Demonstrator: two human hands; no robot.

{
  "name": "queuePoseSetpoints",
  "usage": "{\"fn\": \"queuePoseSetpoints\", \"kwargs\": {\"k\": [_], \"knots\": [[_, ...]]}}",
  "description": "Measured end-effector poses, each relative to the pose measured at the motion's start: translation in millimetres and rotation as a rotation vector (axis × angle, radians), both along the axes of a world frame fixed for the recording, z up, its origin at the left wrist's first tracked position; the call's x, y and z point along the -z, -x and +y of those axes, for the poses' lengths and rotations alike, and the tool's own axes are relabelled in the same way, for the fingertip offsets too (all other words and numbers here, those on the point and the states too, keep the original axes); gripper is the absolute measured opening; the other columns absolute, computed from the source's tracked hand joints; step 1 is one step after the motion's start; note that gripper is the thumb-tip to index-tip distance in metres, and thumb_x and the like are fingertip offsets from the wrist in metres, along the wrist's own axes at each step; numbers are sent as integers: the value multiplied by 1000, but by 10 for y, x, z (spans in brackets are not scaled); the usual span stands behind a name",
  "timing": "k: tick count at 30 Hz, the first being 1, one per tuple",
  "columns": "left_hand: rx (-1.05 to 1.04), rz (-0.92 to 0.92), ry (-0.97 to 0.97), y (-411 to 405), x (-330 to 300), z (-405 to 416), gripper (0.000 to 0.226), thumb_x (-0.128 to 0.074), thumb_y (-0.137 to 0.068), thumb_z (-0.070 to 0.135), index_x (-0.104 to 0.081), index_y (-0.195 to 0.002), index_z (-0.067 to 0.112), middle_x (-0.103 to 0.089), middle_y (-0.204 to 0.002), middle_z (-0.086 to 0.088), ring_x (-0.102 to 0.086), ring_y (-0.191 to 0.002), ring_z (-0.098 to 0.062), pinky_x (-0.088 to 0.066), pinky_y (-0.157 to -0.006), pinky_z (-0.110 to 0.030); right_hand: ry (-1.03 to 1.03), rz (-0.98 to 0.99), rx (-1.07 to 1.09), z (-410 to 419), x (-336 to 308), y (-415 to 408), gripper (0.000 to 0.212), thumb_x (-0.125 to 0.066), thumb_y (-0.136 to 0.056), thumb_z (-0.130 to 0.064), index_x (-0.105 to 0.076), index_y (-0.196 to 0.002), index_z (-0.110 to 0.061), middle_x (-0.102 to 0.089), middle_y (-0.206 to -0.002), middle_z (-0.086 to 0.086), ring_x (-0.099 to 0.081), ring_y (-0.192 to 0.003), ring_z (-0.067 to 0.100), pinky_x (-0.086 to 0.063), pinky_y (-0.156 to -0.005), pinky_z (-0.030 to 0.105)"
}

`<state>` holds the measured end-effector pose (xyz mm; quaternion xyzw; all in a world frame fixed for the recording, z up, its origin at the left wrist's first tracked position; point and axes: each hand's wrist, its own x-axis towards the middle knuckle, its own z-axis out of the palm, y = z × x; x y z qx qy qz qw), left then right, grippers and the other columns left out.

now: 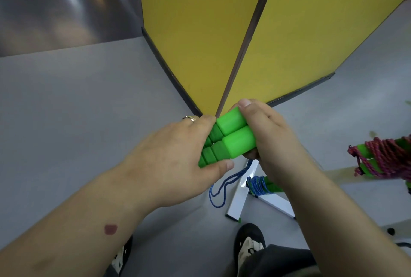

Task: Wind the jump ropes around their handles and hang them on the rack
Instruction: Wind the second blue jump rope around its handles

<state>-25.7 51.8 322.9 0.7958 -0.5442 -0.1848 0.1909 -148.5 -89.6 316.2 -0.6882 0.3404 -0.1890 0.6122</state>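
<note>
Two green jump-rope handles (231, 136) lie side by side between my hands at mid-frame. My left hand (178, 154) pinches their narrow ends with fingers and thumb. My right hand (266, 134) grips the thick ends, thumb on top. The blue rope (224, 185) hangs down from them in a loop. A wound blue rope on green handles (259, 184) hangs lower right. A wound pink rope on green handles (387, 158) hangs at the right edge on a pale rack bar (340, 174).
Yellow panels (200, 32) with dark edges stand straight ahead, meeting at a corner. White rack legs (239, 199) rest on the grey floor below my hands. My shoes (250, 243) show at the bottom. Grey floor (77, 110) spreads to the left.
</note>
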Motion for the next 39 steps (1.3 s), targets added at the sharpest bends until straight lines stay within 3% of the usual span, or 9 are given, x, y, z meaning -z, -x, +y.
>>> {"fn": "queuePoseSetpoints", "kwargs": {"k": [8, 13, 17, 21, 23, 25, 29, 34, 39], "knots": [[1, 52, -40, -9, 58, -31, 56, -36, -74, 85, -41, -100, 36, -52, -85, 12, -53, -70, -5, -39, -56, -30, -246, 6, -88, -94, 67, 46, 56, -48, -92, -65, -59, -97, -10, -42, -64, 3, -35, -51, 16, -30, -52, 28], [-40, 304, -13, -181, 48, 14, 59, -41, -68, 95, -45, -86, 39, -59, -71, 11, -53, -60, -2, -39, -55, -27, -434, -191, -123, -228, -9, 80, 41, -49, -84, -29, -59, -117, -6, -46, -71, 7, -32, -50, 14, -27, -55, 31], [-81, 918, 128, -239, 19, 17, 67, -61, -68, 77, -58, -98, 17, -62, -73, 1, -59, -58, -16, -50, -53, -36, -209, -192, -78, -177, 10, 76, 20, -53, -91, -28, -72, -89, -25, -40, -68, 12, -33, -54, 16, -23, -58, 36], [-164, 1338, 161, -202, -59, -23, 77, -69, -72, 68, -60, -113, 3, -60, -79, -4, -54, -56, -19, -50, -55, -32, 433, 110, -96, 43, 100, 41, 32, -39, -104, -43, -62, -86, -30, -46, -65, -2, -42, -60, 16, -40, -59, 41], [-292, 1217, 122, -205, -42, -73, 77, -71, -78, 74, -61, -111, 5, -61, -80, -4, -56, -57, -20, -51, -57, -34, 671, 306, -175, 147, 93, 32, 32, -33, -106, -42, -49, -86, -24, -45, -63, -3, -45, -61, 18, -41, -59, 43], [-353, 807, 46, -208, -1, -98, 65, -60, -81, 77, -60, -105, 17, -65, -80, -1, -62, -60, -19, -54, -61, -37, 795, 443, -276, 230, 16, 33, 31, -30, -105, -44, -40, -83, -24, -47, -64, -3, -48, -64, 21, -40, -57, 42], [-244, 201, -95, -223, 32, -38, 58, -51, -84, 79, -42, -129, 42, -62, -90, 12, -62, -79, -9, -46, -63, -32, 790, 501, -463, 149, -153, 80, 32, -43, -102, -45, -49, -80, -23, -52, -64, -4, -50, -61, 15, -46, -58, 44], [-21, 45, -334, -191, -2, -1, 63, -60, -80, 80, -39, -132, 51, -57, -93, 16, -56, -83, -2, -47, -67, -30, 425, 277, -430, -91, -262, 195, 12, -70, -91, -35, -73, -85, -26, -68, -74, -1, -59, -69, 20, -50, -63, 36], [204, 313, -378, -94, -56, 12, 53, -73, -73, 76, -51, -118, 58, -66, -91, 16, -63, -77, -1, -54, -73, -33, 204, 115, -331, -202, -187, 187, 17, -75, -82, -36, -76, -83, -19, -51, -59, -4, -42, -54, 11, -38, -53, 24]]}}
